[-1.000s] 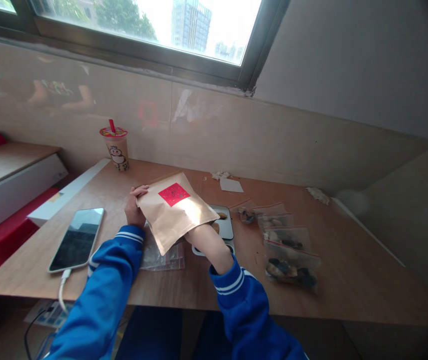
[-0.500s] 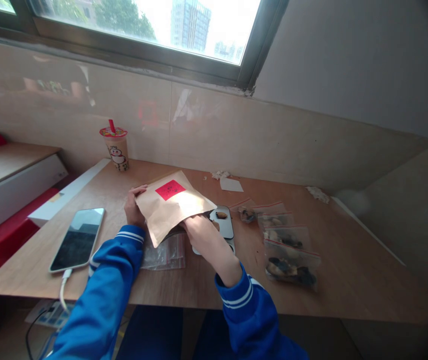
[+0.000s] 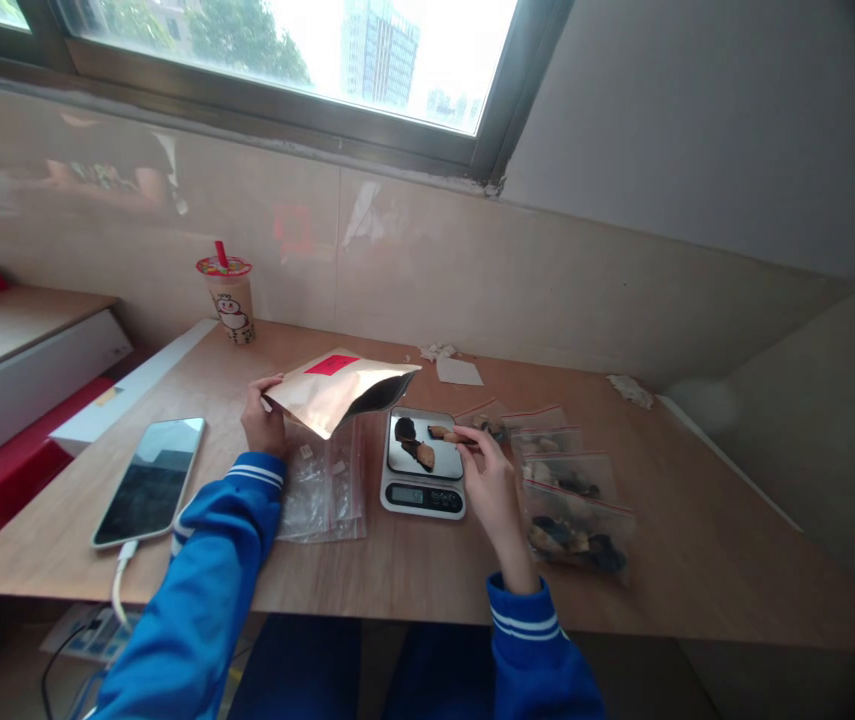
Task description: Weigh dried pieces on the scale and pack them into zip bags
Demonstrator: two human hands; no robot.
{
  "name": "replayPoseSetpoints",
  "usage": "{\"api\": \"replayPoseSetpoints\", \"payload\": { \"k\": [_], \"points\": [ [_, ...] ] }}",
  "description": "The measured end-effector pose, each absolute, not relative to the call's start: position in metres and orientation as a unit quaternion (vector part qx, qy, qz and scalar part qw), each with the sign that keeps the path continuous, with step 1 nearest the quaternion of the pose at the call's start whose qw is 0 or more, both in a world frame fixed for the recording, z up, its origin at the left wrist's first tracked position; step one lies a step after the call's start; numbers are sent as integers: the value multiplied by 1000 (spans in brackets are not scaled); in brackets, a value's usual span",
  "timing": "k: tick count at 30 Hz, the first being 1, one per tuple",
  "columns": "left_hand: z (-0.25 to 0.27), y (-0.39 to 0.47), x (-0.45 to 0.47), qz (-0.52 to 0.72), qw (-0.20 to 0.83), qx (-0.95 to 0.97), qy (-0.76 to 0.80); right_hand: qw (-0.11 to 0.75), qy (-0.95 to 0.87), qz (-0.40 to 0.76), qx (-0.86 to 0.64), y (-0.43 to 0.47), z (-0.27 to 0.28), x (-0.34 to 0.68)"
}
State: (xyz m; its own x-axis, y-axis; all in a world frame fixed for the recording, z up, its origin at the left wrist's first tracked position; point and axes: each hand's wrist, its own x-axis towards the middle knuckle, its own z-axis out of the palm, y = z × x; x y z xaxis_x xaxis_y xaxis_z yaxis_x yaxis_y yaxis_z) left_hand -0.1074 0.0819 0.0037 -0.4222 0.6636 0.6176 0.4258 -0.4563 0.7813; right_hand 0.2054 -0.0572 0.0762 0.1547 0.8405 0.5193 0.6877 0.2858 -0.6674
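My left hand (image 3: 265,418) grips the closed end of a brown paper pouch (image 3: 322,395) with a red label, tilted so its dark open mouth faces right. My right hand (image 3: 488,480) pinches a brown-and-black dried slice (image 3: 457,437) over the right side of a small digital scale (image 3: 425,499). Other dried dark and tan slices (image 3: 416,447) lie on the scale's metal plate. The display is lit, but its digits are too small to read surely. Under the pouch, clear zip bags (image 3: 322,500) lie flat on the table.
Several filled zip bags (image 3: 577,540) of dried slices lie right of the scale. A charging phone (image 3: 151,482) rests at left, and a bubble tea cup (image 3: 232,302) stands at the back. White paper (image 3: 460,372) and crumpled tissue (image 3: 631,391) lie near the wall.
My right hand has come out of the pouch and moved right to the scale, holding a dried slice. The pouch has tipped flatter, and the scale is now in full view.
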Motion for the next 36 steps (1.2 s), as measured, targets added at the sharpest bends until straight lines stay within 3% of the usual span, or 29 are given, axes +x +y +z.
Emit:
{"api": "replayPoseSetpoints", "payload": {
  "k": [8,17,20,25,28,36],
  "points": [
    [6,80,-107,651,86,543,523,468,-621,147,-612,-39,37,212],
    [6,80,-106,633,85,549,539,624,-446,226,-601,-39,23,211],
    [5,81,-107,636,83,551,534,623,-440,193,-617,-36,19,204],
    [5,82,-106,640,86,544,536,524,-521,25,-674,-37,20,202],
    [6,81,-105,643,93,541,535,499,-525,-20,-690,-35,23,205],
    [8,78,-104,659,83,547,510,578,-578,79,-571,-50,90,185]
  ]
}}
